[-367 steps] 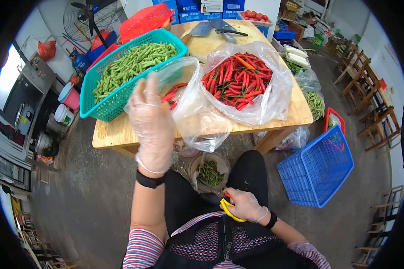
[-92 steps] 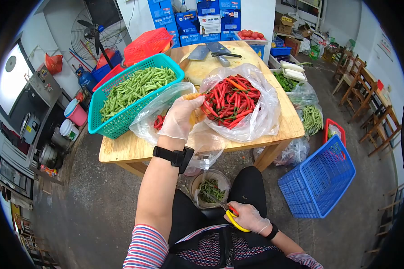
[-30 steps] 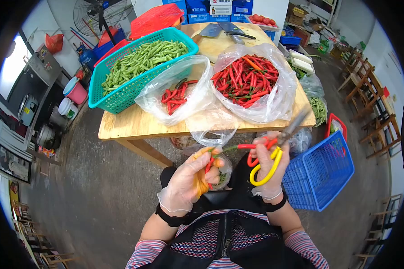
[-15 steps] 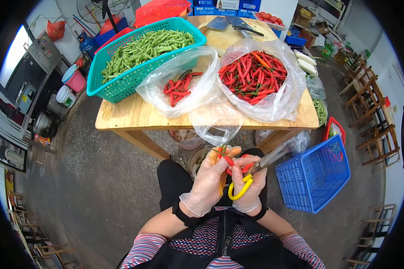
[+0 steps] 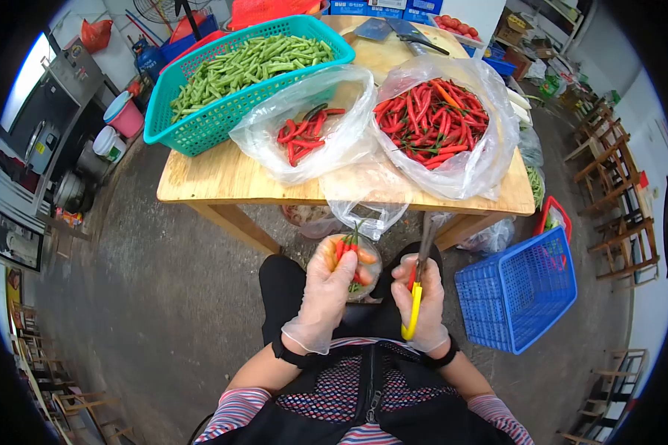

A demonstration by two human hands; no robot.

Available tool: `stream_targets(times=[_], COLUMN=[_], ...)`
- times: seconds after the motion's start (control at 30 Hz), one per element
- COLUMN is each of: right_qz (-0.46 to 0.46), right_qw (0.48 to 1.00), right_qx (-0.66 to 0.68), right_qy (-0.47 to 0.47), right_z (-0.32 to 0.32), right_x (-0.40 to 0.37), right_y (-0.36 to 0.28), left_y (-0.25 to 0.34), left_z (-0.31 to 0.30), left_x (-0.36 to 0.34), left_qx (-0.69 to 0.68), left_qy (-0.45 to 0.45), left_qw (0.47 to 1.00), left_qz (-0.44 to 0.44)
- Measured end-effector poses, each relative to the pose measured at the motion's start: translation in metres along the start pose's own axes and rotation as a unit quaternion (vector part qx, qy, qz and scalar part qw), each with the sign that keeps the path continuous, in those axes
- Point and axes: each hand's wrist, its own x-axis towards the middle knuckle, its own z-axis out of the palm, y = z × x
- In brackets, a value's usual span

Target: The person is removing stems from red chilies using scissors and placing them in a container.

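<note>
My left hand (image 5: 321,293), in a clear glove, is closed around several red chilies (image 5: 346,246) with green stems pointing up. My gloved right hand (image 5: 430,308) grips yellow-handled scissors (image 5: 413,311), blades pointing toward the table. Something red, likely a chili, shows beside the handle in that hand. Below my left hand, between my knees, is a container (image 5: 375,259), partly hidden. On the table, one clear plastic bag (image 5: 256,137) holds a small amount of chilies (image 5: 298,144). Another bag (image 5: 503,159) to its right holds a large heap of chilies (image 5: 430,122).
A teal basket (image 5: 200,133) of cut green beans stands on the wooden table (image 5: 223,185), with a cleaver (image 5: 372,30) and a black-handled knife (image 5: 423,43) behind. A blue crate (image 5: 490,311) sits on the floor at right. Wooden chairs (image 5: 605,170) line the right side.
My hands have moved apart, the right one going rightward with the scissors. The blades have swung from pointing right to pointing up toward the table. The view has shifted slightly.
</note>
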Motion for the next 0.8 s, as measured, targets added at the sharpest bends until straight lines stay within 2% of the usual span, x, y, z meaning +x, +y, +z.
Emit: stream_targets(times=[0.03, 0.07, 0.13, 0.17, 0.23, 0.27, 0.33, 0.37, 0.43, 0.53, 0.67, 0.8], right_qz=[0.013, 0.016, 0.092, 0.096, 0.096, 0.072, 0.083, 0.089, 0.080, 0.053, 0.028, 0.044], right_qw=[0.998, 0.998, 0.983, 0.982, 0.969, 0.967, 0.962, 0.957, 0.956, 0.952, 0.950, 0.948], right_qx=[-0.057, -0.057, -0.067, -0.067, -0.086, -0.116, -0.135, -0.154, -0.164, -0.197, -0.220, -0.227], right_qy=[-0.030, -0.031, -0.147, -0.146, -0.209, -0.216, -0.222, -0.229, -0.229, -0.227, -0.221, -0.218], right_z=[-0.009, -0.016, -0.027, -0.029, -0.033, -0.032, -0.030, -0.029, -0.029, -0.029, -0.028, -0.028], right_x=[-0.003, -0.006, -0.010, -0.012, -0.016, -0.016, -0.015, -0.015, -0.016, -0.016, -0.018, -0.019], right_y=[0.001, 0.001, -0.004, -0.005, -0.008, -0.014, -0.022, -0.023, -0.019, -0.020, -0.015, -0.009], left_y=[0.004, 0.008, 0.008, 0.008, 0.008, 0.003, -0.008, -0.009, -0.004, -0.001, -0.002, -0.002], left_z=[-0.004, -0.008, -0.012, -0.013, -0.013, -0.015, -0.018, -0.019, -0.020, -0.016, -0.014, -0.012], left_x=[-0.001, -0.002, -0.005, -0.006, -0.010, -0.010, -0.008, -0.009, -0.008, -0.010, -0.010, -0.009], left_qx=[-0.001, 0.024, 0.033, 0.034, 0.062, 0.062, 0.127, 0.127, 0.256, 0.305, 0.332, 0.339], left_qy=[0.003, 0.002, 0.007, 0.008, -0.004, -0.004, 0.016, 0.017, 0.038, 0.059, 0.076, 0.081], left_qw=[1.000, 1.000, 0.999, 0.999, 0.998, 0.997, 0.991, 0.991, 0.961, 0.939, 0.925, 0.922], left_qz=[-0.002, -0.007, -0.020, -0.023, -0.033, -0.037, 0.030, 0.028, 0.097, 0.146, 0.167, 0.167])
